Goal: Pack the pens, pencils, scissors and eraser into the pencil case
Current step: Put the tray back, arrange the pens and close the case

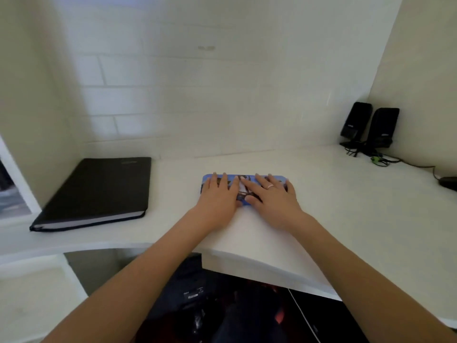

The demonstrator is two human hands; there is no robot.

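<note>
Smooth matt white desk top [321,194], blue printed pencil case [279,177] with a slight sheen, black matt leather-like notebook cover [99,189], two glossy black plastic speakers [371,125], painted white brick wall [197,95], shiny ring [270,186]

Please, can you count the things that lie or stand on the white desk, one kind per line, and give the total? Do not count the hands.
Pencil case: 1, blue, flat under the left hand and right hand
Black notebook: 1
Black speakers: 2
Dark object at the right edge, cut off: 1
Total: 5
</note>
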